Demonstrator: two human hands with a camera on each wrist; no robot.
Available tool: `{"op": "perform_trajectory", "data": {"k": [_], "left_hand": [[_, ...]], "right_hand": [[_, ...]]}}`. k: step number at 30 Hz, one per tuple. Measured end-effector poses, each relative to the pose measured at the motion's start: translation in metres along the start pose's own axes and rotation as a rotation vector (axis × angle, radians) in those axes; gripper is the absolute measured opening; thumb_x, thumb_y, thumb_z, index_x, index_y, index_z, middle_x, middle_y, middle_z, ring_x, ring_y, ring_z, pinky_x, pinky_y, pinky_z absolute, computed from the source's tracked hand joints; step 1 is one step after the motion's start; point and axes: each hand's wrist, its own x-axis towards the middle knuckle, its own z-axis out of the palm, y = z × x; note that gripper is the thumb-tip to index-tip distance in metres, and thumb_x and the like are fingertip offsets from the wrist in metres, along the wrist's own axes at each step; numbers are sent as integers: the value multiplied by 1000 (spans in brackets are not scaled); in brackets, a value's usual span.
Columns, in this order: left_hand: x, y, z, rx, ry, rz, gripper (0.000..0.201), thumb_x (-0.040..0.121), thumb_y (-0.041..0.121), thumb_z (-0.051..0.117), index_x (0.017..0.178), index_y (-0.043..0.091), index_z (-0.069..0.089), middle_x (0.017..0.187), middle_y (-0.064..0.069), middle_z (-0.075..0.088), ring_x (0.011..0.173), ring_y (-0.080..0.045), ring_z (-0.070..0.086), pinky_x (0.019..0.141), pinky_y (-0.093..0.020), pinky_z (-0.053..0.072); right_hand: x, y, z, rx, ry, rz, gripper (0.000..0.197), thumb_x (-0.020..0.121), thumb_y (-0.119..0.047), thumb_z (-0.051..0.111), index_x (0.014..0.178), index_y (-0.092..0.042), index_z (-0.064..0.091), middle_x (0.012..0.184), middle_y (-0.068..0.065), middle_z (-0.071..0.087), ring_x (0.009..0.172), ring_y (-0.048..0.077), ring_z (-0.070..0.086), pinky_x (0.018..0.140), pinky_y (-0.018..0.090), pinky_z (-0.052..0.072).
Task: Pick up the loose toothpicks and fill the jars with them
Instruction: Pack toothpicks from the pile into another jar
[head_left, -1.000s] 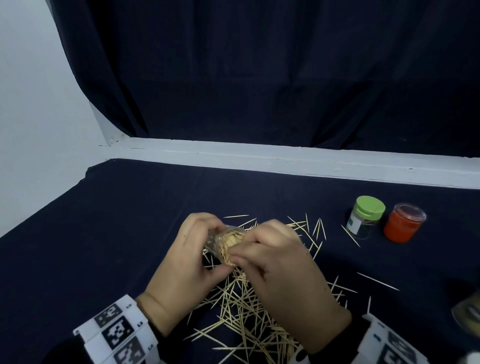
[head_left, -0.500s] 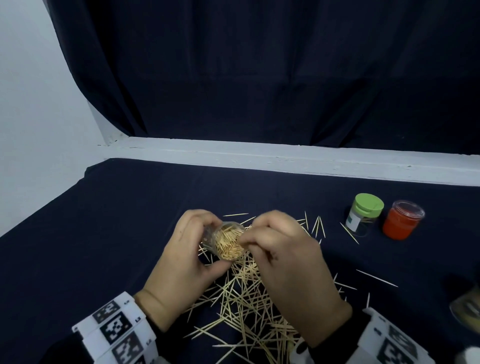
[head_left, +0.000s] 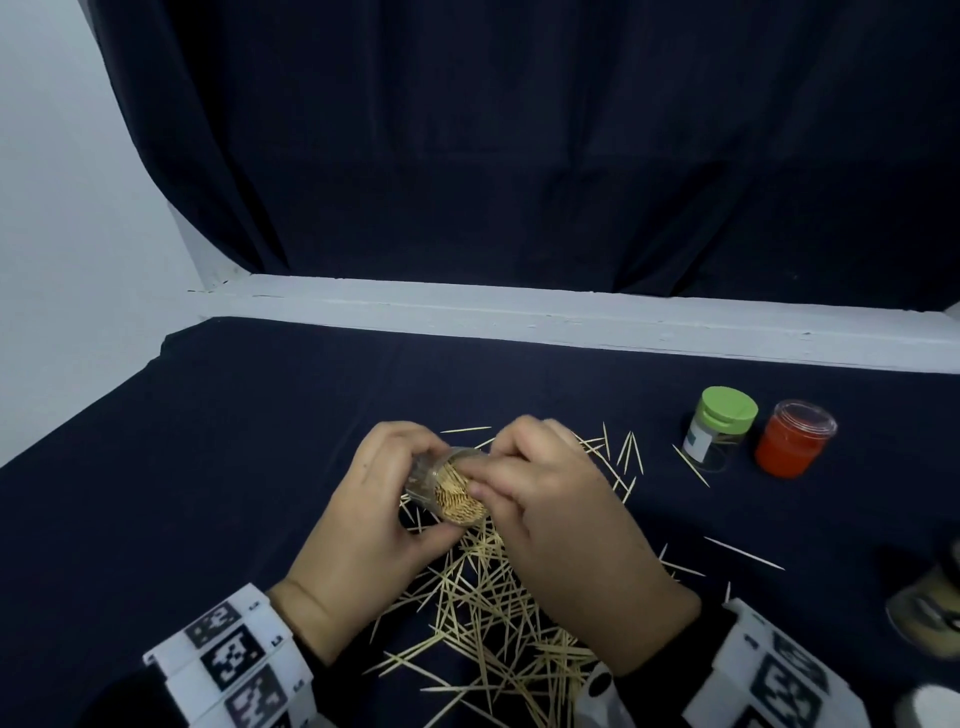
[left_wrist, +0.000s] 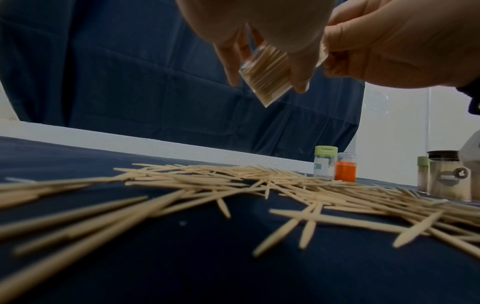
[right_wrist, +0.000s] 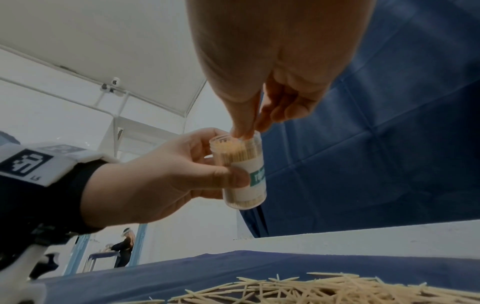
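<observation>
My left hand (head_left: 423, 491) grips a clear jar (head_left: 457, 501) packed with toothpicks, tilted, its open mouth towards the right hand. The jar (right_wrist: 241, 170) hangs above the cloth and bears a white and green label. My right hand (head_left: 475, 480) has thumb and fingertips (right_wrist: 244, 131) pinched together on the toothpick ends at the mouth. Below both hands, loose toothpicks (head_left: 483, 613) lie in a criss-cross pile on the dark blue cloth; the pile (left_wrist: 259, 185) spreads to the right. From below, the jar (left_wrist: 267, 76) shows between the left fingers.
A green-lidded jar (head_left: 719, 426) and a clear jar with red contents (head_left: 792, 439) stand at the back right. A dark-lidded jar of toothpicks (left_wrist: 446, 179) stands at the right edge. A white ledge (head_left: 571, 317) and dark curtain close the back.
The left hand has kept the jar in about the same place. The right fingertips drew back a little from the jar's mouth, then returned onto the toothpick ends.
</observation>
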Motion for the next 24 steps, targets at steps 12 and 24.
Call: {"op": "perform_trajectory", "data": {"k": [12,24], "left_hand": [[0,1,4,66,-70,-23,51,63,23,85,103,17,54,105,18,47,103,7,45,86,-9,41],[0,0,3,34,-79,-122,52,62,21,87,101,18,54,104,21,47,100,3,48,80,-30,49]], "right_hand": [[-4,17,-63,106,-217,185,16,89,-30,62,102,-27,71,91,-13,57,86,1,50,77,12,39],[-95,44,-68,-332,-931,802,89,57,-64,77,120,-15,37,120,3,38,112,22,50,94,32,44]]}}
